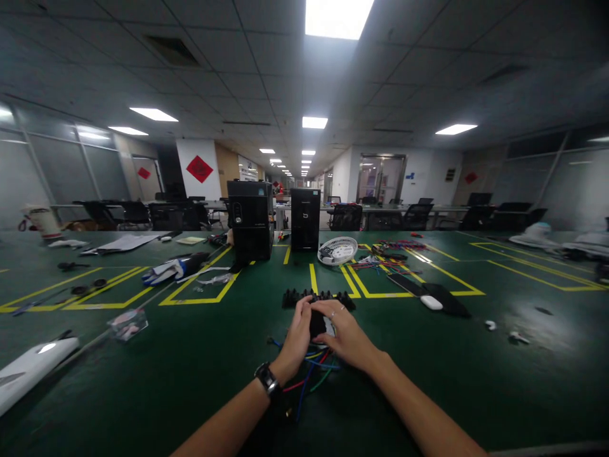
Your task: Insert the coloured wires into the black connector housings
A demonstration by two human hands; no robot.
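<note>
My left hand (pixel 299 333) and my right hand (pixel 346 333) curl around a small black object (pixel 317 324) from both sides. A pale patch shows beside it, near my right fingers, and its exact kind is hard to make out. Loose coloured wires (pixel 311 371), blue, red, green and yellow, spread on the green tabletop below my hands. Right behind my fingertips lies a black strip with a row of knobs, like a terminal block (pixel 342 301), partly hidden by the hands.
Two black computer towers (pixel 305 222) stand at the back, beside a white plastic basket (pixel 337 251). Bundled wires (pixel 404 246), a white mouse (pixel 431 303) and earbuds (pixel 518 337) lie to the right. At left are a small clear bag (pixel 127 324) and a white device (pixel 33 368).
</note>
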